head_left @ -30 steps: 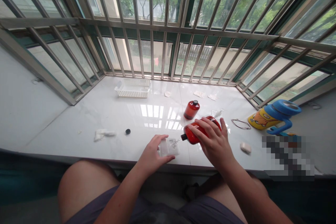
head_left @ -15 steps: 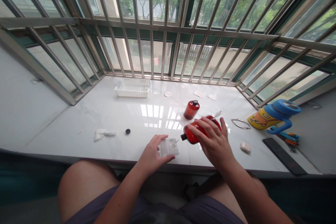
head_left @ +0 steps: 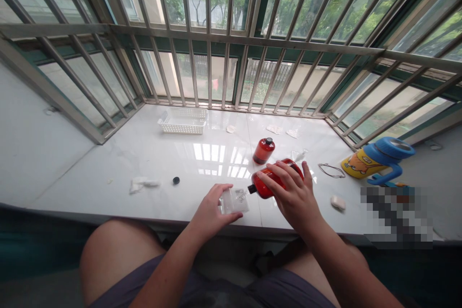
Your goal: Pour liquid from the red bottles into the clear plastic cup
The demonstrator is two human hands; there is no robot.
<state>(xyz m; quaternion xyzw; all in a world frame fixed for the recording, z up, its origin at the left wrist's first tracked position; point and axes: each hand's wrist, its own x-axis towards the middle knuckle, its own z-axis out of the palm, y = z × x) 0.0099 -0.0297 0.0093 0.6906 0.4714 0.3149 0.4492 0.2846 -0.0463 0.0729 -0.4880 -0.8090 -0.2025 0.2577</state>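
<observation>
My right hand [head_left: 292,192] is closed round a red bottle [head_left: 263,184], tipped on its side with its uncapped dark neck pointing left. Liquid seems to run from the neck toward a small clear plastic container [head_left: 234,202]. My left hand [head_left: 214,209] grips that container by its sides, with thumb and fingers on opposite edges, close to the counter's front edge. Inside the container some clear, shiny content shows, too small to make out. A black cap [head_left: 176,180] lies on the counter to the left. Behind the tipped bottle stands a second red bottle [head_left: 263,150], upright with its cap on.
On the white counter [head_left: 119,173] are a white basket [head_left: 182,127] at the back left and a crumpled clear-white wrapper [head_left: 143,184]. At right are a wire-like loop [head_left: 331,170], a pale block [head_left: 338,203], a blue-yellow flask [head_left: 371,159] and a blurred-out patch. Metal bars line the window.
The left hand and the container have shifted very slightly to the right. The tipped bottle and my right hand look nearly unchanged.
</observation>
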